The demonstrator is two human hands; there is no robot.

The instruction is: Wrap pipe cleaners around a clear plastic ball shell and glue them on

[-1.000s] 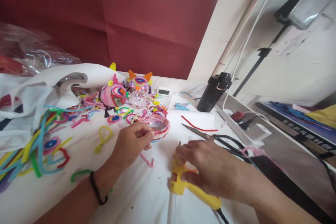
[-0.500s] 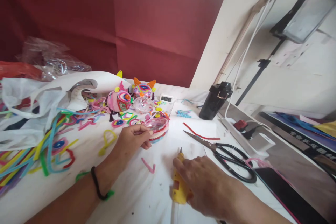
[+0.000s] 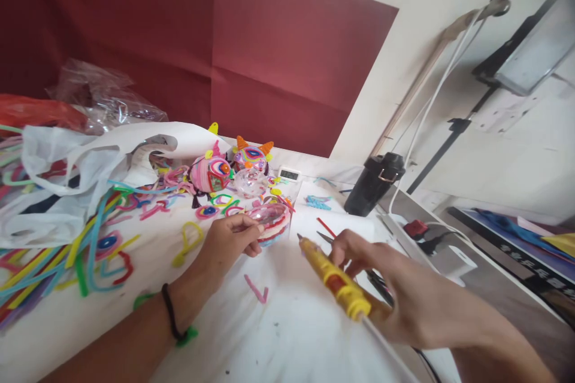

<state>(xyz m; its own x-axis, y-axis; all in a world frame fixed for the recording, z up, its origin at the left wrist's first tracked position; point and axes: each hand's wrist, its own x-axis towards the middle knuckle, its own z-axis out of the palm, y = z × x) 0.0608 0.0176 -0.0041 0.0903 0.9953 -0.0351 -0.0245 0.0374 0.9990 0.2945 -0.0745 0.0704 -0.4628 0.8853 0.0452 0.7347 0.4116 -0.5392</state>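
Note:
Pinched between thumb and fingers of my left hand is a clear plastic half-shell, its outside wrapped with red, pink and blue pipe cleaner. My right hand grips a yellow hot glue gun, its nozzle pointing toward the shell but apart from it. A glue stick sticks out of the gun's back end. Below the shell lies a bent pink pipe cleaner piece. Scissors lie partly hidden behind my right hand, beside a red pipe cleaner.
Pipe cleaners and a white bag crowd the left. Two decorated balls and a clear ball stand behind, near a small digital clock. A black bottle and a power strip are at right.
My right hand has lifted the glue gun from the table and tilted its nozzle toward the shell. My left hand keeps its hold on the shell. The view has shifted slightly.

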